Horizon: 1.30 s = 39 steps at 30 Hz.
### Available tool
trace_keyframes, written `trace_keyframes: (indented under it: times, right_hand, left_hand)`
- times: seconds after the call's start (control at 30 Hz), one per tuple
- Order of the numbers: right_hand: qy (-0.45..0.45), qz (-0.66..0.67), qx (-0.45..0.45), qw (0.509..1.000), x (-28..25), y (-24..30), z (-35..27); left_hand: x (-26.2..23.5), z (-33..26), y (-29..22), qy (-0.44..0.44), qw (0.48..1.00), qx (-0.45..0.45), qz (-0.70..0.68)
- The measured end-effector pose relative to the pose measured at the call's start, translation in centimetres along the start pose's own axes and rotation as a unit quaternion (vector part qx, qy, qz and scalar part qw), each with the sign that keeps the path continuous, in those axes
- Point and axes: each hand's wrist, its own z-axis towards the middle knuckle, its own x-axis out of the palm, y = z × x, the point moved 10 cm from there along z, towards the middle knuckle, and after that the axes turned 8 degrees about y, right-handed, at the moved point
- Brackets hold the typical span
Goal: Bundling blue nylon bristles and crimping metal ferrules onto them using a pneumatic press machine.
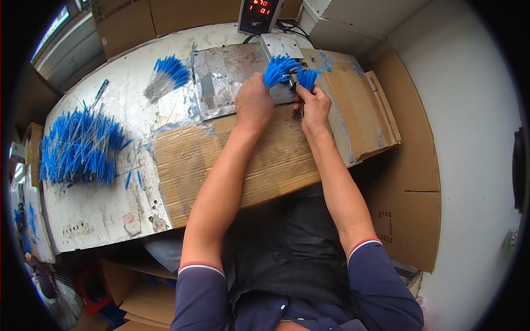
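Observation:
My left hand (pixel 254 102) grips a fanned bunch of thin wires with blue tips (pixel 279 69), held over a grey metal plate (pixel 223 77). Close beside it, my right hand (pixel 314 107) holds a smaller bunch of blue-tipped wires (pixel 307 78) upright. Both hands sit at the far edge of a taped cardboard sheet (pixel 221 160) on the worn white bench (pixel 99 209).
A big heap of blue-tipped wires (pixel 80 146) lies at the bench's left. A smaller bundle (pixel 165 77) rests behind it. A box with a red digit display (pixel 258 14) stands at the back. Cardboard panels (pixel 408 165) lean at the right, boxes below.

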Motion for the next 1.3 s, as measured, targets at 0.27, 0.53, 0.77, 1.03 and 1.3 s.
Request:
trace_keyframes:
  times: [0.27, 0.53, 0.77, 1.03, 1.3]
  right_hand:
    - [-0.006, 0.014, 0.036, 0.999, -1.2, -0.3, -0.7]
    - [0.015, -0.007, 0.052, 0.998, -0.8, 0.3, -1.2]
    - [0.065, -0.066, 0.067, 0.993, 0.1, 0.4, -0.8]
    - [0.034, -0.122, 0.044, 0.991, 0.6, 0.5, 0.0]
    - [0.004, -0.136, 0.063, 0.989, 0.7, 0.4, 0.6]
  left_hand:
    - [1.2, 0.2, -0.4, 0.037, 0.999, 0.025, 0.017]
    - [0.9, 0.2, -0.4, 0.029, 0.999, 0.026, 0.002]
    - [0.9, 0.0, -1.2, 0.026, 0.997, 0.043, 0.063]
    - [-1.5, -0.3, 0.7, -0.087, 0.995, -0.041, 0.01]
    - [-1.9, -0.4, 1.6, -0.116, 0.992, -0.056, -0.006]
